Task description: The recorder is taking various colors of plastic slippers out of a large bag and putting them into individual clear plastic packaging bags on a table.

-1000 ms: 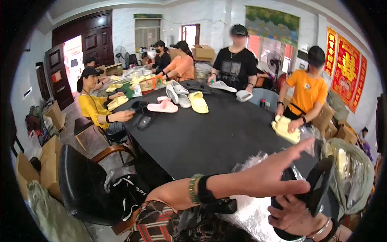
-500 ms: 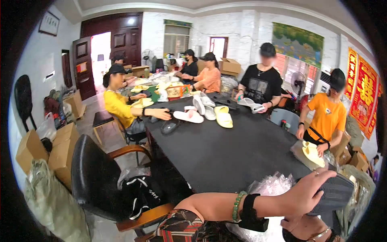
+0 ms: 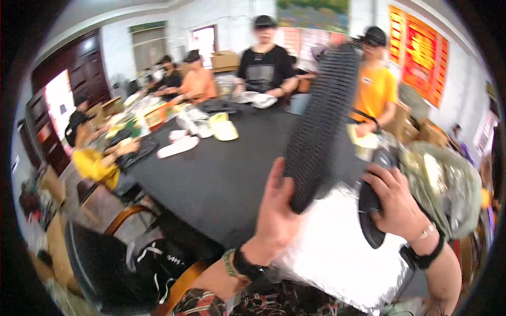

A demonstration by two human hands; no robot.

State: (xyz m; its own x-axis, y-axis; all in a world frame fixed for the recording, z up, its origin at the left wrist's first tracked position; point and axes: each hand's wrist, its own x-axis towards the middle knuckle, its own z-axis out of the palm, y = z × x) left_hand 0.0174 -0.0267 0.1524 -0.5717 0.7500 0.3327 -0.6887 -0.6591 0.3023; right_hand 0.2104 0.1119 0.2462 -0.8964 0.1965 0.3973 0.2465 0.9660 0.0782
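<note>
My left hand grips the lower end of a black slipper held upright, its ridged sole showing. My right hand has its fingers wrapped over a second black slipper, which is tilted above the plastic. Below both hands lies a shiny pile of clear plastic bags at the near edge of the black table. The raised slipper partly hides a person in an orange shirt across the table.
White slippers and a yellow slipper lie farther back on the table. Several people work around it, one in a black shirt with white slippers in hand. A large translucent sack stands at right; an armchair stands at left.
The view has swung right. My left hand has brought its slipper from the right edge to upright in the middle. My right hand, mostly hidden before, now shows with the other slipper.
</note>
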